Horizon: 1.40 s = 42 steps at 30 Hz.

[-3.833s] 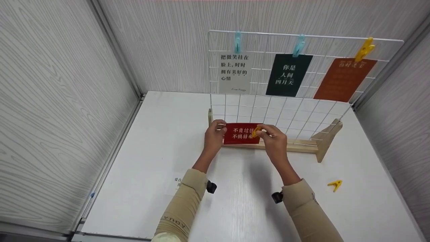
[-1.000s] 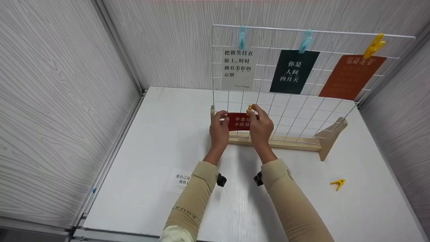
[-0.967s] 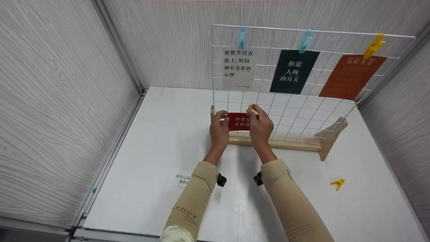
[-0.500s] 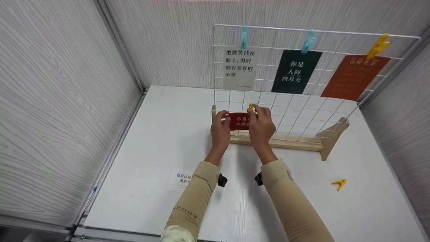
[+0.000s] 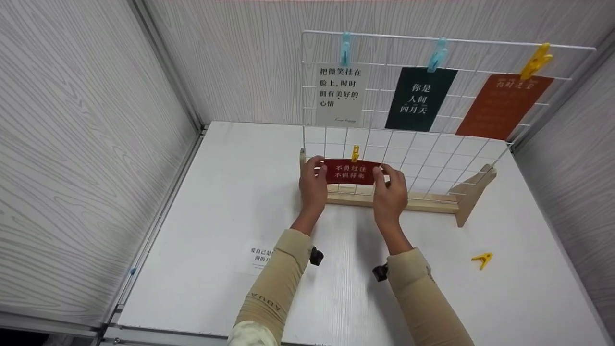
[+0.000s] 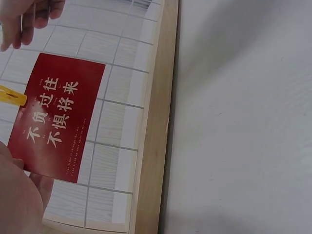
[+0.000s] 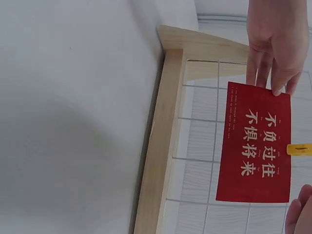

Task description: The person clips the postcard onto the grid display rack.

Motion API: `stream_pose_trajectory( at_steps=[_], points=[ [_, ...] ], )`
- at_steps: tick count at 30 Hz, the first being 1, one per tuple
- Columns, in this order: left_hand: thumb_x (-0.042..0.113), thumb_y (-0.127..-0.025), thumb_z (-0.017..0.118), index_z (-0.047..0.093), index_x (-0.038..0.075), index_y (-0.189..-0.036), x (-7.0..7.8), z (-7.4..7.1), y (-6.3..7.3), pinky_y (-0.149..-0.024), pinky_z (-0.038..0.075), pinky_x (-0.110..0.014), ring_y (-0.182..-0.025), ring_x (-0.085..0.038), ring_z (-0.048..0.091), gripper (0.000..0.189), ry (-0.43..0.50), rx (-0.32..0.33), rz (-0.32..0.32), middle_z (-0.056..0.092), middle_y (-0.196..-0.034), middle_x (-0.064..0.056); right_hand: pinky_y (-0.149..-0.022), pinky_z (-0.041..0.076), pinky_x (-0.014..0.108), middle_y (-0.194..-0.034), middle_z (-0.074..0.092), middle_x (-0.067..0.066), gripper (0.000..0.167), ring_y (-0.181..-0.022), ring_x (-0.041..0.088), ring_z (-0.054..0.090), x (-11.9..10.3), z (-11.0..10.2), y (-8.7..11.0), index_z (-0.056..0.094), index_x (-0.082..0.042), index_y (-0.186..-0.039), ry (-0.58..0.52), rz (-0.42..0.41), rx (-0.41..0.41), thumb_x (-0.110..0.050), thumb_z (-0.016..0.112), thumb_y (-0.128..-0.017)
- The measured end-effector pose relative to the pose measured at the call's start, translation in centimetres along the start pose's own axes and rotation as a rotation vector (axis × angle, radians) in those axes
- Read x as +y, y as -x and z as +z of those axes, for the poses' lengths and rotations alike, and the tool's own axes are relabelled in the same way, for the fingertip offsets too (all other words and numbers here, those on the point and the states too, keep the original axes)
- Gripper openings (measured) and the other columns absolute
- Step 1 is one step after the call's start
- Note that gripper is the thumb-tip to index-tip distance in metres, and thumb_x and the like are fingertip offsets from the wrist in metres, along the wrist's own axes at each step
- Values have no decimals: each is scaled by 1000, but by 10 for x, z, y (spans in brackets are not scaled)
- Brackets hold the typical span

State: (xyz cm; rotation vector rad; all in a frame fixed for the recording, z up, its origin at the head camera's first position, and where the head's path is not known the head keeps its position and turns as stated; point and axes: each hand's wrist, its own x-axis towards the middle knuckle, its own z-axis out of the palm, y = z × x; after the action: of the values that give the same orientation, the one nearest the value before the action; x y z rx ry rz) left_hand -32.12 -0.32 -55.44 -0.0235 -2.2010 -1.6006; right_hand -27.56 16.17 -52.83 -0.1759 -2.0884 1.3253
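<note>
A red card (image 5: pixel 350 171) with white characters stands against the lower left of the white wire grid (image 5: pixel 408 154). At the middle of its upper edge, a yellow clip (image 5: pixel 355 153) bites the card; in the right wrist view that clip (image 7: pixel 299 149) sits on the card's edge. My left hand (image 5: pixel 312 187) pinches the card's left end between thumb and fingers. Beside the card's right end is my right hand (image 5: pixel 390 197); in the left wrist view its fingers (image 6: pixel 28 29) are loosely bent and a small gap separates them from the card (image 6: pixel 56 117).
Higher on the grid hang a white card (image 5: pixel 338 96), a dark green card (image 5: pixel 421 98) and an orange card (image 5: pixel 504 105), each under a clip. A loose yellow clip (image 5: pixel 483 260) lies on the table at right. A white card (image 5: pixel 259 257) lies partly under the left forearm.
My right hand has let go of the yellow clip and moved right to the card's end. The clip stays on the card's top edge. The left hand keeps its hold.
</note>
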Motion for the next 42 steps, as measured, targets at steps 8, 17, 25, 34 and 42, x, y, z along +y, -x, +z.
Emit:
stream_pose_trajectory(
  at_steps=[8, 17, 25, 34, 42],
  points=[
    [18, -106, 53, 55, 15, -132, 0, -3, 3, -93, 53, -26, -113, -14, 60, 26, -6, 1, -19, 57, -126, -3, -61, 41, 23, -112, 67, 4, 38, -73, 12, 51, 11, -35, 13, 70, -12, -124, -35, -15, -70, -39, 67, -97],
    [23, -106, 52, 50, 11, -142, -1, -9, 10, -104, 48, -27, -125, -19, 53, 38, 42, -55, -17, 54, -131, -7, -70, 47, 22, -129, 61, 3, 49, -92, 14, 57, 21, -62, 17, 62, -14, -135, -49, 28, -190, -44, 66, -96],
    [29, -104, 56, 48, 11, -144, 2, -31, 21, -102, 50, -34, -123, -22, 52, 44, 110, -141, -36, 52, -136, -9, -74, 46, 20, -138, 53, 6, 51, -104, 17, 59, 33, -90, 15, 57, -15, -139, 37, 20, -247, -40, 67, -96],
    [34, -105, 54, 50, 11, -143, -3, -71, 34, -102, 50, -36, -121, -19, 54, 45, 108, -229, -48, 51, -133, -7, -74, 45, 15, -144, 49, 9, 47, -108, 22, 60, 57, -131, 18, 57, -15, -139, 189, 17, -298, -29, 70, -96],
    [24, -104, 58, 54, 10, -140, -12, -104, 46, -99, 52, -39, -117, -21, 58, 39, 60, -227, -52, 54, -132, -8, -72, 48, 31, -140, 52, 8, 54, -111, 26, 60, 82, -166, 22, 55, -14, -141, 407, -163, -424, -26, 75, -92]
  ],
)
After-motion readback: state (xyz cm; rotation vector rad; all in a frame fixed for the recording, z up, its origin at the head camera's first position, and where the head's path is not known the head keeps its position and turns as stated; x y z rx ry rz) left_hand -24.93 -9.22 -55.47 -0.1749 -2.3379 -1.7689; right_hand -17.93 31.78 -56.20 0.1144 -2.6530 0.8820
